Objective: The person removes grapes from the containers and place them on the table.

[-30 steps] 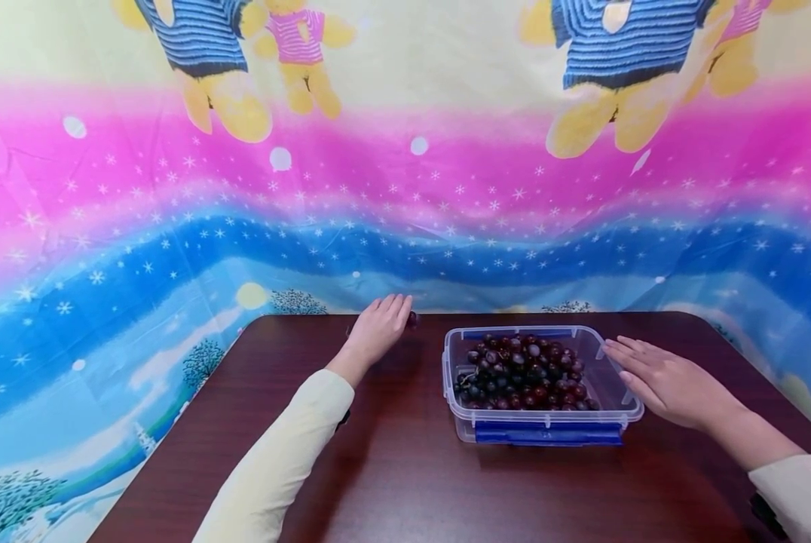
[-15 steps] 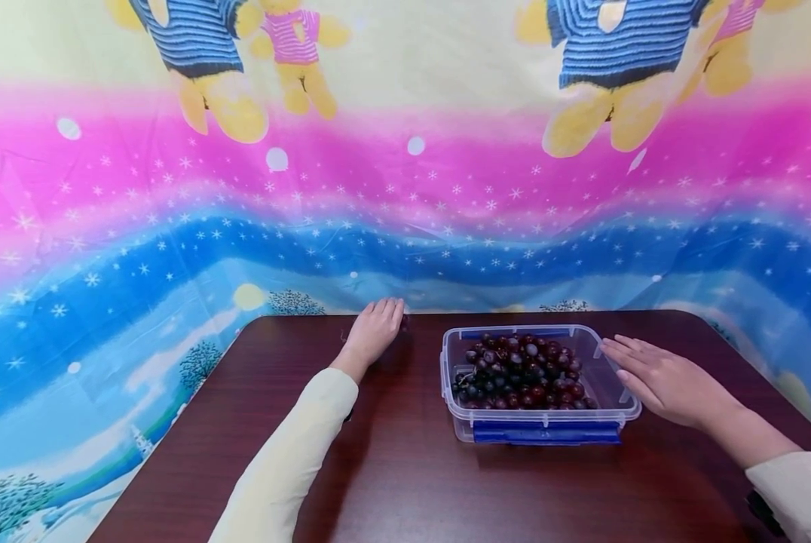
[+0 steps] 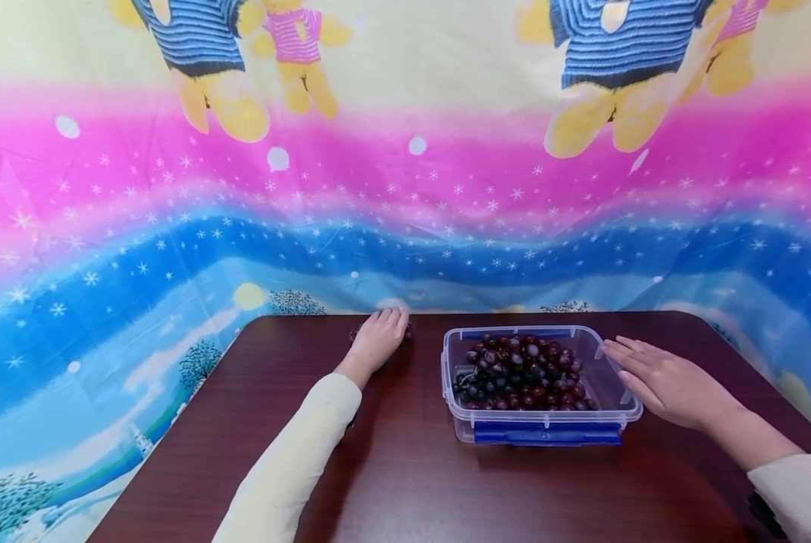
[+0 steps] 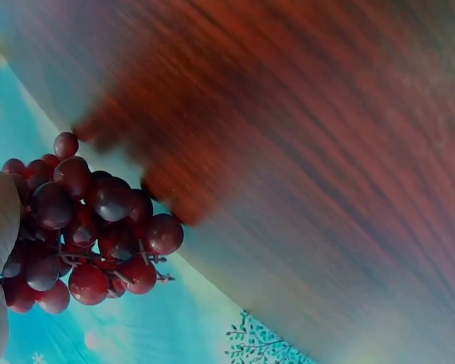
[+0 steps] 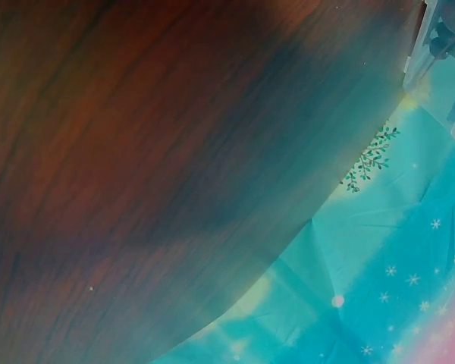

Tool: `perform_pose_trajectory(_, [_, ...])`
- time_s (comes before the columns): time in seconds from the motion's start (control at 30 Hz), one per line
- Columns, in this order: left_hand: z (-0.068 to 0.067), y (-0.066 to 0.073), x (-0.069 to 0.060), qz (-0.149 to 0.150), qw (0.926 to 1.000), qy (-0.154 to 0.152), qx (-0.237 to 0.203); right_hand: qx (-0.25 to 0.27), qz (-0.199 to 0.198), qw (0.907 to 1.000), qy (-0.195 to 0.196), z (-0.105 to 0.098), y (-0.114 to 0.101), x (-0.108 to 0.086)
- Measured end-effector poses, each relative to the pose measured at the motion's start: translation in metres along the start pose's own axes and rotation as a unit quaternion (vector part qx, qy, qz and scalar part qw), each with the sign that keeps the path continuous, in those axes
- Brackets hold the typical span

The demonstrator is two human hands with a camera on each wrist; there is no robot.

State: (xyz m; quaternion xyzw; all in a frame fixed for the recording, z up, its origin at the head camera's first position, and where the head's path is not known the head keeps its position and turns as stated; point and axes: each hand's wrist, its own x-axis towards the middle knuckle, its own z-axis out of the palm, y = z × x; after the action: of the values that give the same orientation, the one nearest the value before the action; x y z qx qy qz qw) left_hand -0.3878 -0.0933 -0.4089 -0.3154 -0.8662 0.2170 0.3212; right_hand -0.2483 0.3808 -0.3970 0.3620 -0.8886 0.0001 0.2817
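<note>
At the far side of the table my left hand (image 3: 381, 335) holds a bunch of dark red grapes (image 4: 106, 220). Most of the bunch is hidden beneath the hand in the head view, with a few grapes showing on either side. The left wrist view shows the grapes and their brown stems close up, with part of the hand at the left edge. To the right, a clear plastic container (image 3: 548, 415) with blue clips holds more dark grapes (image 3: 524, 373). My right hand (image 3: 673, 381) lies with fingers extended against the container's right rim.
Dark brown wooden table (image 3: 405, 483) with a rounded far edge. Behind it hangs a patterned cloth (image 3: 405, 196) with snowflakes and bears. A corner of the container (image 5: 418, 64) shows in the right wrist view.
My left hand has shifted slightly and come down a little with the grapes, which now show on both sides of it. The right hand and the container have stayed in place.
</note>
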Motion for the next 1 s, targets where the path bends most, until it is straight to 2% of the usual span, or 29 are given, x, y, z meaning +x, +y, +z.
perform_pose_trajectory(0.17, [-0.001, 0.006, 0.000, 0.013, 0.9999, -0.006, 0.006, -0.001, 0.003, 1.0000, -0.002, 0.000, 0.000, -0.001])
perform_pose_trajectory(0.47, [-0.003, 0.014, -0.001, 0.027, 0.9970, -0.072, 0.006, 0.003, 0.000, 1.0000, 0.005, 0.002, 0.000, -0.001])
perform_pose_trajectory(0.73, [-0.003, 0.015, -0.002, 0.031, 0.9932, -0.111, -0.013, 0.003, 0.005, 1.0000, 0.000, 0.000, -0.001, -0.001])
perform_pose_trajectory(1.0, [-0.004, 0.014, -0.002, 0.041, 0.9930, -0.108, -0.023, 0.001, 0.007, 1.0000, -0.002, 0.001, -0.001, -0.001])
